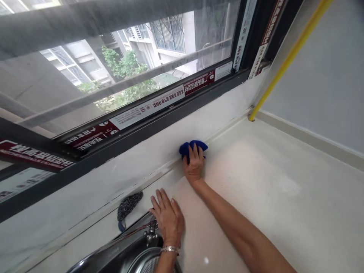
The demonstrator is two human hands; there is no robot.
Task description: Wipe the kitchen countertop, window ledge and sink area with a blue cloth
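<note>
My right hand (195, 165) is closed on a bunched blue cloth (200, 145), pressing it against the low ledge where the pale countertop (256, 189) meets the wall under the window. Lower and to the left, my left hand (169, 220) lies flat with its fingers stretched out, on the counter at the sink's edge. It holds nothing, and a bracelet circles its wrist. Just left of its fingertips rests a dark metallic mesh scrubber (127, 206) with a blue end, on the back strip of the counter.
A metal sink (113, 252) with a faucet (152, 231) and round strainer sits at the bottom left. The dark window frame (159, 123), with printed protective tape, runs above the ledge. At the right a yellow pipe (284, 68) enters the counter's back corner.
</note>
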